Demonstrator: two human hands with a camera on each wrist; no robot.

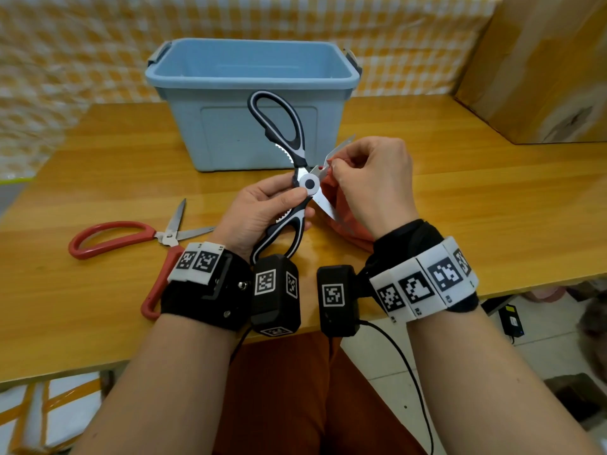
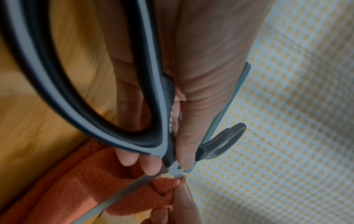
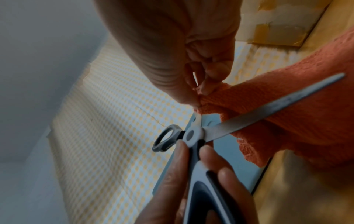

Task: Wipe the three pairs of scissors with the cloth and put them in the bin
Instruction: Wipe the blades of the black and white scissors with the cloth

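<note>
My left hand (image 1: 262,208) grips the black-and-white scissors (image 1: 289,149) near the pivot, blades spread wide, above the table in front of the blue bin (image 1: 253,103). My right hand (image 1: 368,178) pinches the orange cloth (image 1: 348,224) around the upper blade close to the pivot. The left wrist view shows the black-and-white scissors (image 2: 149,106) and the orange cloth (image 2: 76,189) beneath the lower blade. From the right wrist, the black-and-white scissors (image 3: 195,133) cross the orange cloth (image 3: 287,121). Red-handled scissors (image 1: 131,241) lie open on the table to the left. A third pair is not visible.
The wooden table (image 1: 476,208) ends close to my body. A cardboard box (image 1: 542,67) stands at the back right. A yellow checked sheet (image 1: 82,44) covers the wall behind the bin. Black cables hang from my wrist cameras.
</note>
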